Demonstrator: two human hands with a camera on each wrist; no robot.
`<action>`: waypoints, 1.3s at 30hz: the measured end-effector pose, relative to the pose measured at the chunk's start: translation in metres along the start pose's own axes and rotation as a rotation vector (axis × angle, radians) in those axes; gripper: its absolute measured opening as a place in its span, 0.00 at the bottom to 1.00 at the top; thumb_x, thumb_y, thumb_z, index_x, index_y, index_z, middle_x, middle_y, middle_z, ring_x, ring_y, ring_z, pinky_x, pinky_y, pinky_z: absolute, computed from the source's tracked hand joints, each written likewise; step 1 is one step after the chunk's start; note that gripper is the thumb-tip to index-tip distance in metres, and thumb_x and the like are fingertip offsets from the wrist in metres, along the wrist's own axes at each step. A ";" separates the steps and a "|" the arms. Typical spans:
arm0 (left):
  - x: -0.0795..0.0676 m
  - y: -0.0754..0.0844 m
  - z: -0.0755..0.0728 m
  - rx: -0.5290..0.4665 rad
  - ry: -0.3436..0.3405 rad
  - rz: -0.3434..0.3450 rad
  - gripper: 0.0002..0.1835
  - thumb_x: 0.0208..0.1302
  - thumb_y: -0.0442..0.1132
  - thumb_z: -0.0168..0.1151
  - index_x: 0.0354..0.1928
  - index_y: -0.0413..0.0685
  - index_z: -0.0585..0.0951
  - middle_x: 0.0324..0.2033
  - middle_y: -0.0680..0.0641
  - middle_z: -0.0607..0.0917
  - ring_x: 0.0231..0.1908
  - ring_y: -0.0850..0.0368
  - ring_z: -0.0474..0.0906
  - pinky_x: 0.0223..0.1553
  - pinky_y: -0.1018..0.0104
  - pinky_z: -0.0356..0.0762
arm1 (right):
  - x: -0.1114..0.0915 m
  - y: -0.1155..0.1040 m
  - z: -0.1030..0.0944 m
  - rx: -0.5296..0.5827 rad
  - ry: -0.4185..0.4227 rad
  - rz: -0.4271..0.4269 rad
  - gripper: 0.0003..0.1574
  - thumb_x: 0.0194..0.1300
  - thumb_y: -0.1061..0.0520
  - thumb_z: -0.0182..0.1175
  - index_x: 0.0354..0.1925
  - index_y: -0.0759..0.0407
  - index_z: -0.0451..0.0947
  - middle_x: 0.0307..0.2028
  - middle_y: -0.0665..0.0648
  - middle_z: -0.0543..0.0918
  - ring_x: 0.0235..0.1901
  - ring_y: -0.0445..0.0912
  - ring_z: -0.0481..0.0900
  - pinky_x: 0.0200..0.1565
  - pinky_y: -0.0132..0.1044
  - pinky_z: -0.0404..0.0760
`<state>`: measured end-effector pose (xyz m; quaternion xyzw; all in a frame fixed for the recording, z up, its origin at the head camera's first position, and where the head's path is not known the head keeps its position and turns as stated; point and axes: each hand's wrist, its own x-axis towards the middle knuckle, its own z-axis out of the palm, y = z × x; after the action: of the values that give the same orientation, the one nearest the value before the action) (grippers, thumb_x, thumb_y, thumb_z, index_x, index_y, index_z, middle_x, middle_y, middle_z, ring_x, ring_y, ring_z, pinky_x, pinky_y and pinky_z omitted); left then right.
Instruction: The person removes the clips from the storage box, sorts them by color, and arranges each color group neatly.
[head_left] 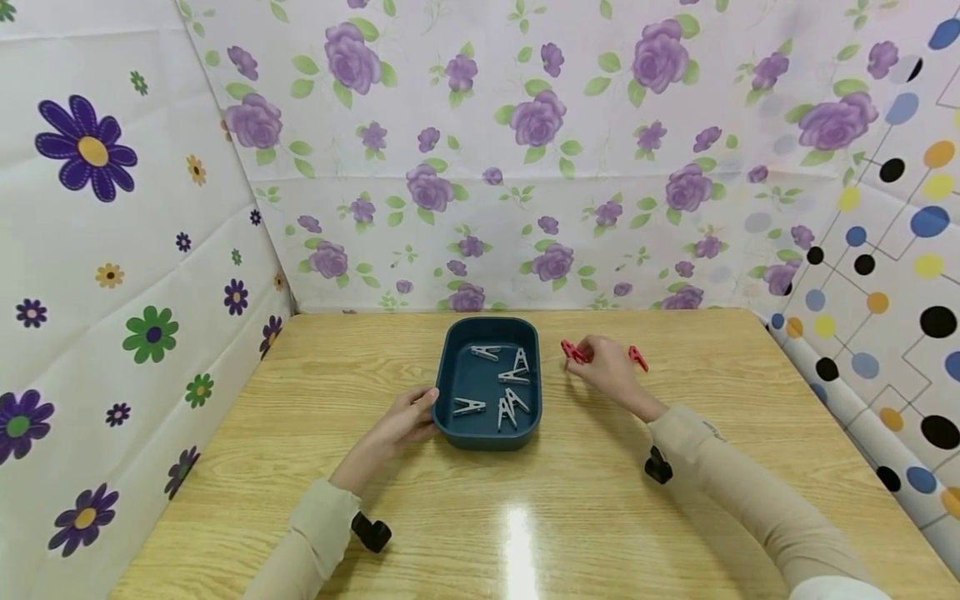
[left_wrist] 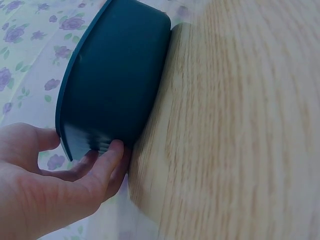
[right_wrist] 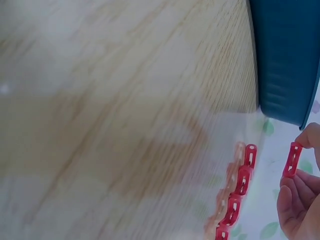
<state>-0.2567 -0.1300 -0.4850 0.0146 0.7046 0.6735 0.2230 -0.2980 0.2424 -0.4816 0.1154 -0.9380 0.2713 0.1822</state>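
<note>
A dark teal plastic box [head_left: 487, 443] stands on the table with several grey clothespins [head_left: 469, 406] lying loose inside. My left hand [head_left: 408, 417] holds its left side, the thumb at the rim and the fingers against the outer wall [left_wrist: 120, 65]. To the right of the box, my right hand [head_left: 609, 371] pinches a red clothespin [right_wrist: 292, 160] between thumb and fingers. Several more red clothespins [right_wrist: 243, 180] stand in a row beside that hand. In the head view the hand covers most of this row, and one red clothespin [head_left: 638, 358] shows past it.
The wooden table [head_left: 360, 350] ends at a flowered cloth backdrop [head_left: 495, 208]. Patterned cloths also hang along the left and right sides. A black wrist camera [head_left: 371, 532] sits under the left forearm, and another black camera [head_left: 658, 465] under the right.
</note>
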 end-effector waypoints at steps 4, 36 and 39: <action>0.000 0.001 -0.001 -0.003 0.000 -0.002 0.30 0.75 0.48 0.48 0.70 0.36 0.62 0.59 0.32 0.76 0.48 0.58 0.81 0.46 0.67 0.80 | 0.001 0.003 -0.001 0.002 -0.011 0.022 0.14 0.58 0.53 0.68 0.35 0.62 0.81 0.29 0.59 0.84 0.25 0.46 0.77 0.28 0.38 0.75; -0.002 0.002 0.001 0.010 0.003 -0.010 0.31 0.75 0.48 0.49 0.71 0.36 0.60 0.60 0.30 0.75 0.48 0.57 0.81 0.49 0.62 0.80 | -0.008 0.023 -0.011 -0.010 -0.069 0.125 0.17 0.59 0.53 0.68 0.37 0.67 0.81 0.31 0.63 0.85 0.25 0.48 0.80 0.28 0.42 0.79; -0.002 0.001 0.001 0.008 0.006 -0.008 0.31 0.75 0.48 0.49 0.71 0.36 0.60 0.60 0.30 0.75 0.48 0.56 0.81 0.49 0.63 0.80 | -0.009 0.025 -0.011 -0.010 -0.073 0.130 0.17 0.58 0.54 0.68 0.37 0.68 0.81 0.30 0.63 0.85 0.24 0.47 0.79 0.28 0.41 0.79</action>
<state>-0.2550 -0.1294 -0.4831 0.0106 0.7080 0.6698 0.2235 -0.2950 0.2704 -0.4878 0.0633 -0.9509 0.2734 0.1304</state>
